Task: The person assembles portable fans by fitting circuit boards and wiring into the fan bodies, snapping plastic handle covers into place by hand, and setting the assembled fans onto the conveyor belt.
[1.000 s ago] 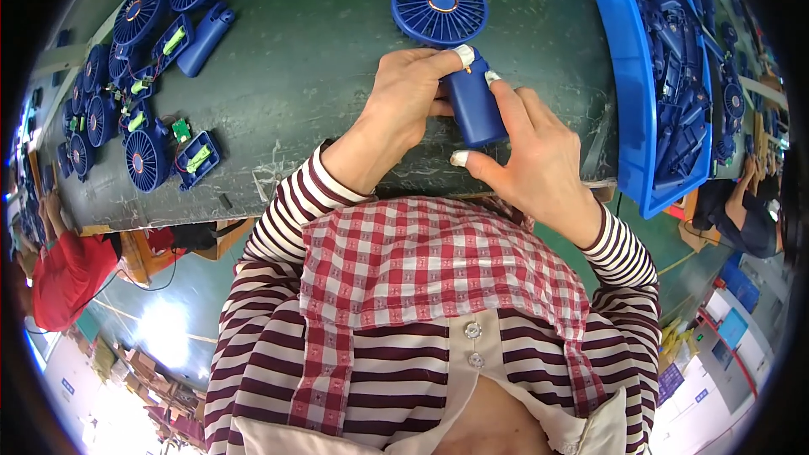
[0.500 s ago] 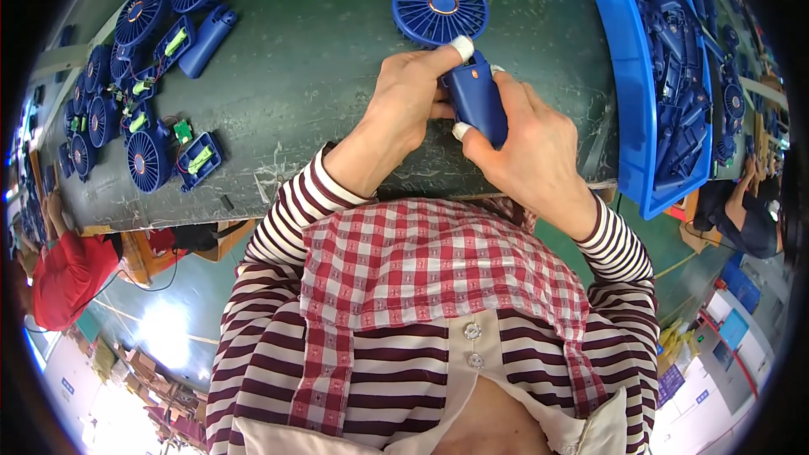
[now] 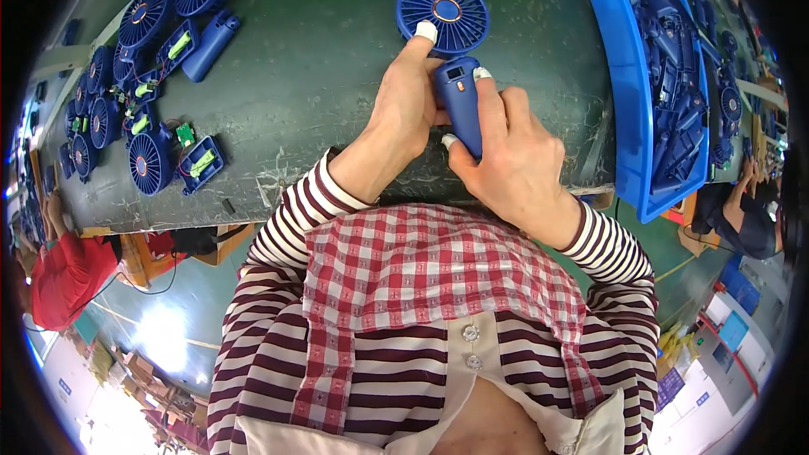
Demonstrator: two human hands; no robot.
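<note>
A blue handheld fan lies over the middle of the bench, its round grille [image 3: 443, 13] pointing away from me and its handle [image 3: 463, 109] toward me. My left hand [image 3: 398, 109] is closed about the fan's neck, thumb pressed on the grille's near rim, other fingers partly hidden behind the handle. Around the handle's right side, my right hand [image 3: 516, 152] grips with thumb and fingers. White covers sit on some of my fingertips. A dark opening and a small orange mark show near the handle's top; its join to the grille is partly covered.
Several partly opened fans [image 3: 147, 160] with green cells and wires lie at the bench's left, beside a blue handle casing [image 3: 211, 45]. A blue bin [image 3: 634, 118] of blue casings stands at the right. People work at both sides, one in a red shirt [image 3: 74, 282].
The handle has turned more upright and shifted left, its top now nearer the grille. My left thumb has moved up onto the grille's rim, and my right hand has moved slightly left.
</note>
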